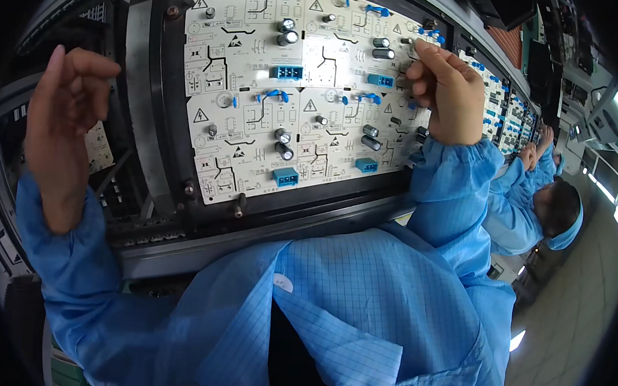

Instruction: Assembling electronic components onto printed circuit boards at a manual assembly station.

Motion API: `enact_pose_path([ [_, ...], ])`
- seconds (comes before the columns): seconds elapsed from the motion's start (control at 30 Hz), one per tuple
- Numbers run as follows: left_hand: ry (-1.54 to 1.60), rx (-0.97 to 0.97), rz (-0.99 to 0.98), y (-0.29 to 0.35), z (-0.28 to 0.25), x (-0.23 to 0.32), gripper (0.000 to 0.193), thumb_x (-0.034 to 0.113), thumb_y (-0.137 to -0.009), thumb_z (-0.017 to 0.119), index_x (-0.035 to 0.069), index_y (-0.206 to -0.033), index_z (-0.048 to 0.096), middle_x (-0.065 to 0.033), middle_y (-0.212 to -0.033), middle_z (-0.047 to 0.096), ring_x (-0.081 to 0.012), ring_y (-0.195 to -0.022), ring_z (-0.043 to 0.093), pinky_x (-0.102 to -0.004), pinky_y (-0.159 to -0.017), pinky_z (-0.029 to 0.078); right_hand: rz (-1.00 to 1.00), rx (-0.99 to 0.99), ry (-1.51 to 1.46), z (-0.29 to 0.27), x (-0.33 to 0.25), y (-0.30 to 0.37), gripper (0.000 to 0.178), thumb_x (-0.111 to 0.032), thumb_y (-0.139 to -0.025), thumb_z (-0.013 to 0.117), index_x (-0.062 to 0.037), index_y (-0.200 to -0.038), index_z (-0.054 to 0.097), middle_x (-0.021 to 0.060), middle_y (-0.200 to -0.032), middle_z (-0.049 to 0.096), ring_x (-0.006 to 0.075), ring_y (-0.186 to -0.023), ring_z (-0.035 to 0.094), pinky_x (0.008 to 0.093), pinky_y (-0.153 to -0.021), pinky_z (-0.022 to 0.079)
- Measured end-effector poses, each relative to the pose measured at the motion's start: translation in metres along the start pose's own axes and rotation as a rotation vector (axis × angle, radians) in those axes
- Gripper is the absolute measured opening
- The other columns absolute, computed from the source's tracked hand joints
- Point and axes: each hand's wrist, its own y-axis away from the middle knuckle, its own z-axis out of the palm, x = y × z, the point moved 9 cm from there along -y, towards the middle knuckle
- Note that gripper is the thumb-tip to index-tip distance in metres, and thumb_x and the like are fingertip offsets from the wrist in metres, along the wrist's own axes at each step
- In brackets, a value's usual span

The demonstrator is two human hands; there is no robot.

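Note:
A white printed circuit board panel [319,34] lies in front of me, with several repeated sections. It carries dark cylindrical capacitors [287,38], blue connectors [287,72] and small blue disc-shaped parts [378,11]. Over its right side is my right hand [455,96], its thumb and fingers drawn together close to a small dark capacitor. Whatever may be between those fingertips is too small or hidden to name. Off to the left of the panel, my left hand [68,121] is raised with fingers bent but apart, and nothing shows in it. Part of the panel's right edge is covered by my right hand and sleeve.
A black carrier frame [171,67] with upright metal pins [239,209] surrounds the panel, above a metal rail [293,235]. Further right along the line sit more populated boards [493,87]. A co-worker in a blue cap [570,219] works there, hands over the line.

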Motion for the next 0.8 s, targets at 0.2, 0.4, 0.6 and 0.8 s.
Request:
enact_pose_path([
  [0.2, 0.139, -0.016, -0.046, 0.008, 0.003, -0.005, 0.051, 0.036, -0.099, 0.025, -0.001, -0.093, 0.059, -0.0009, -0.066, 0.049, -0.0061, -0.058, 0.040, -0.0211, -0.052, 0.026, 0.009, 0.032, -0.038, -0.003, 0.004, -0.001, 0.017, -0.016, -0.083, 0.064, 0.0002, -0.084, 0.061, 0.0075, -0.064, 0.064, 0.0103, -0.046, 0.052, 0.0212, -0.041, 0.037],
  [0.4, 0.139, -0.010, -0.009, 0.015, -0.011, 0.002, 0.051, 0.034, -0.099, 0.022, -0.003, -0.094, 0.057, -0.0041, -0.077, 0.055, -0.0068, -0.061, 0.043, -0.0209, -0.054, 0.028, 0.042, 0.052, -0.026, 0.005, -0.004, 0.003, 0.016, -0.016, -0.085, 0.064, -0.0006, -0.085, 0.062, 0.0049, -0.062, 0.061, 0.0088, -0.045, 0.049, 0.0207, -0.040, 0.035],
  [0.6, 0.120, 0.049, 0.025, 0.013, -0.007, -0.001, 0.052, 0.034, -0.099, 0.021, -0.002, -0.093, 0.057, -0.0031, -0.073, 0.052, -0.0073, -0.061, 0.043, -0.0207, -0.055, 0.029, 0.037, 0.126, -0.004, 0.001, -0.003, 0.005, 0.016, -0.016, -0.086, 0.064, -0.0014, -0.082, 0.062, 0.0036, -0.062, 0.060, 0.0080, -0.045, 0.048, 0.0211, -0.040, 0.036],
  [0.8, 0.120, 0.031, -0.044, 0.015, -0.008, -0.002, 0.052, 0.036, -0.099, 0.021, -0.001, -0.090, 0.057, -0.0019, -0.069, 0.049, -0.0070, -0.061, 0.042, -0.0218, -0.054, 0.027, 0.029, 0.104, 0.006, 0.004, -0.009, 0.003, 0.016, -0.015, -0.086, 0.063, 0.0001, -0.081, 0.062, 0.0059, -0.063, 0.062, 0.0093, -0.045, 0.050, 0.0217, -0.041, 0.039],
])
